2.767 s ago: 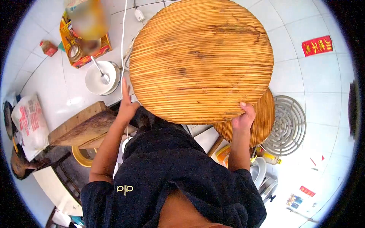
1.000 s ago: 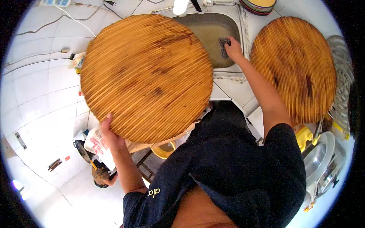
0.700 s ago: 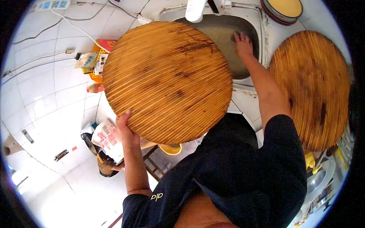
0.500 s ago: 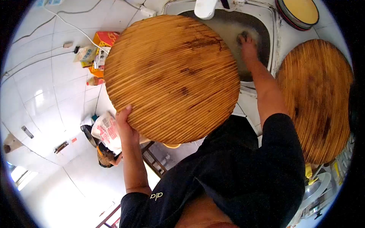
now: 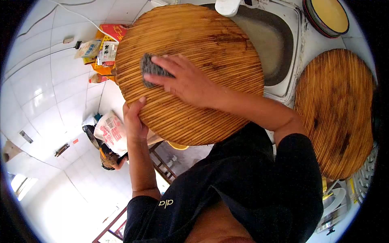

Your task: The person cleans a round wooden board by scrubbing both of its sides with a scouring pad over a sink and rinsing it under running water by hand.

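A large round slatted board, brown and ridged like bamboo (image 5: 210, 48), is tilted in front of my body. My left hand (image 5: 135, 121) grips its lower left edge, thumb on the face. On the left part of the board lies a grey scouring pad (image 5: 152, 71), pressed by my right hand (image 5: 186, 81), whose fingers are partly blurred. Behind the board's right side is a sink (image 5: 273, 44) with a little cloudy water in it. A second round slatted board (image 5: 336, 113) stands at the right.
A white faucet (image 5: 227, 6) hangs over the sink. Stacked bowls (image 5: 330, 16) sit at the upper right. At the left are a box of packets (image 5: 106, 56), a bottle (image 5: 97, 78) and a white printed bag (image 5: 111, 131). A yellow basin (image 5: 178, 146) shows below the held board.
My right hand has come out of the sink with the scouring pad and moved left onto the board's face. My left hand has kept its grip on the edge.
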